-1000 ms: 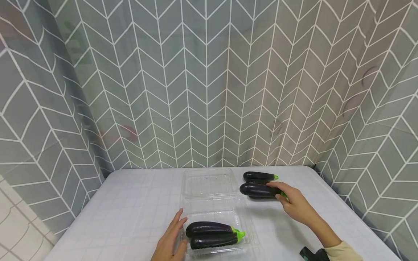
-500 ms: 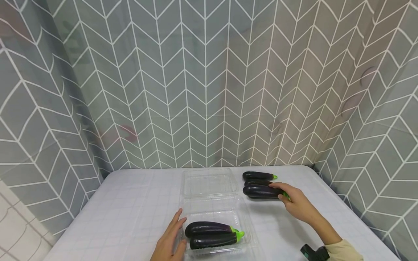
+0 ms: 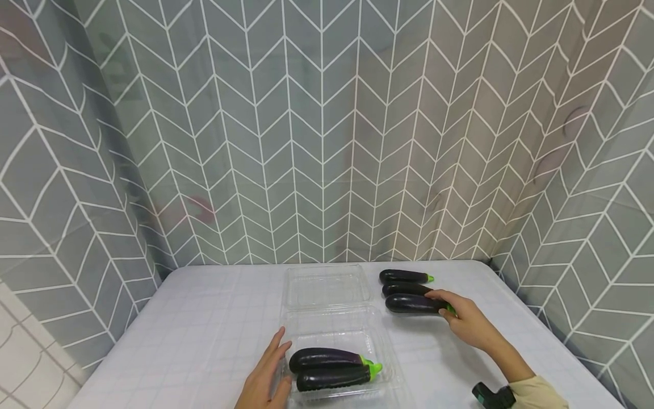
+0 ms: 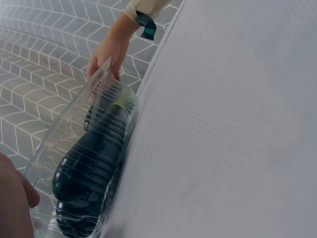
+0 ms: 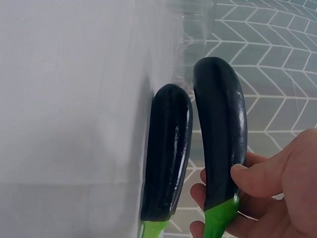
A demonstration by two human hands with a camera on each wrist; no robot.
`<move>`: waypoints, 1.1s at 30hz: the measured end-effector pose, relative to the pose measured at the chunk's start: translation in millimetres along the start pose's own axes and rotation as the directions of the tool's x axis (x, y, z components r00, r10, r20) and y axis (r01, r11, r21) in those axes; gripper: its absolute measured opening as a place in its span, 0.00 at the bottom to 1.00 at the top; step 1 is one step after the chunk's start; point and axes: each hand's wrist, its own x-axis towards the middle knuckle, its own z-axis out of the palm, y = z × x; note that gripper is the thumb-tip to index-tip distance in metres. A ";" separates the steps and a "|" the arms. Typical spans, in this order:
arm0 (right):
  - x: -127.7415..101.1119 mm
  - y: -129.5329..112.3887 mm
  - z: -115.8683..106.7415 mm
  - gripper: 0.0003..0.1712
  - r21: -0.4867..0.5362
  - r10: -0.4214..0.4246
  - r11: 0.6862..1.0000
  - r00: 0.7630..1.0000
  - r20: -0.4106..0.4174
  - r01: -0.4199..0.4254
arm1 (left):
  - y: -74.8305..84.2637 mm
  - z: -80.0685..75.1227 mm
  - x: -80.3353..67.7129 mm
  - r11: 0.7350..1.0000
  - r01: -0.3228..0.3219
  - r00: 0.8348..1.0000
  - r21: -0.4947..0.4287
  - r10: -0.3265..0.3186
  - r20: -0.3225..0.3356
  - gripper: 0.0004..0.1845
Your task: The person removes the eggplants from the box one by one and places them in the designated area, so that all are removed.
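My right hand (image 3: 465, 321) grips an eggplant (image 3: 414, 304) near its green stem end. In the right wrist view, this held eggplant (image 5: 220, 129) is raised off the table, thumb on one side and fingers on the other. Behind it lie two more, a middle eggplant (image 3: 403, 288) partly covered by my hand and a far eggplant (image 3: 402, 276). My left hand (image 3: 263, 375) rests at the left edge of a clear plastic clamshell container (image 3: 332, 335), fingers extended. Inside its near half, two eggplants (image 3: 327, 358) lie side by side, stems pointing right.
The container's lid (image 3: 327, 287) lies folded back toward the far table edge. A white cloth covers the table (image 3: 204, 329). Patterned grey curtains (image 3: 322, 142) enclose the back and sides. A dark strap device (image 3: 493, 396) sits at my right wrist.
My right hand and its eggplant have shifted slightly right and nearer, uncovering more of the middle eggplant. The left hand and the container stay put.
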 end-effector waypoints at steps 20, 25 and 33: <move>-4.7 12.6 7.7 0.24 0.021 -0.005 1.000 0.998 0.055 0.004 | 10.5 -4.5 2.2 0.960 0.255 0.964 -0.114 -0.244 0.104 0.30; -4.8 13.4 10.1 0.24 0.016 -0.027 1.000 0.998 0.058 0.026 | 8.9 -2.9 1.9 0.969 0.226 0.973 -0.101 -0.219 0.077 0.31; -4.9 17.1 16.7 0.24 0.025 0.006 1.000 0.996 0.092 -0.008 | 4.5 1.5 0.5 0.999 0.041 0.998 -0.014 -0.042 -0.054 0.34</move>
